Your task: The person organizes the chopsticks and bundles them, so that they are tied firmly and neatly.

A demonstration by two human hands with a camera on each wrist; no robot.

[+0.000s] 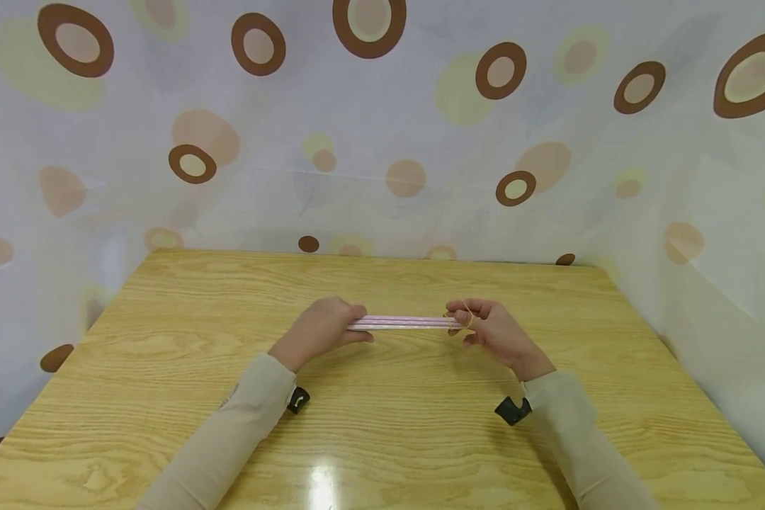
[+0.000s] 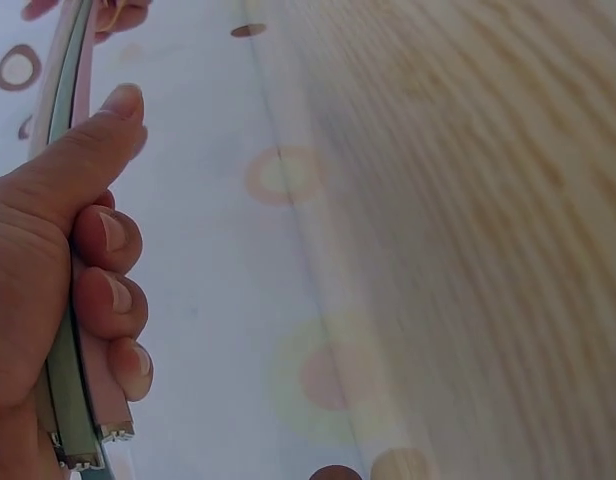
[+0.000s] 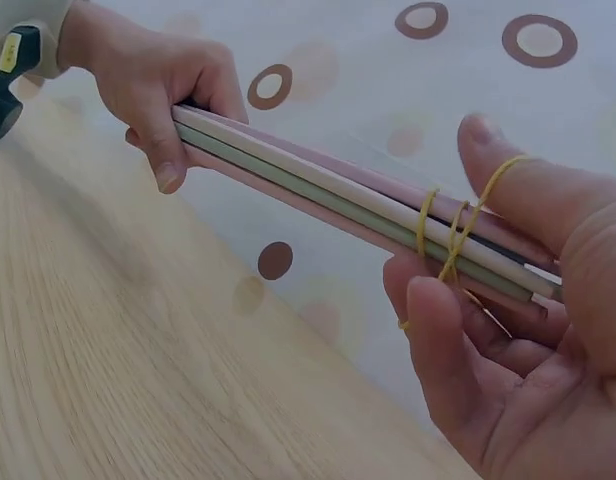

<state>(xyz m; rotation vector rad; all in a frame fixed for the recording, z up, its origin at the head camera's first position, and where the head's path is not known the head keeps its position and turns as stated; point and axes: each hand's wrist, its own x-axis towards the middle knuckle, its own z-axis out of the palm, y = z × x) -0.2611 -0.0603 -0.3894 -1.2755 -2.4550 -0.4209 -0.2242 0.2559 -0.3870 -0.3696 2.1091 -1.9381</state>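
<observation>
A bundle of long slim sticks (image 1: 408, 322) in pink, green and cream runs level between both hands, above the table. My left hand (image 1: 321, 326) grips one end, thumb along the sticks and fingers curled round them; the stick ends (image 2: 83, 462) poke out below that fist in the left wrist view. A yellow rubber band (image 3: 422, 225) wraps the other end. Part of it stretches in a loop over the thumb of my right hand (image 1: 496, 333) and down to its bent fingers. This end of the bundle lies between right thumb and fingers.
Beneath the hands spreads a wood-grain table (image 1: 389, 425). A pale curtain (image 1: 357, 106) with brown and beige circles hangs behind it and along both sides. Dark wrist mounts (image 1: 513, 411) stick out at both cuffs.
</observation>
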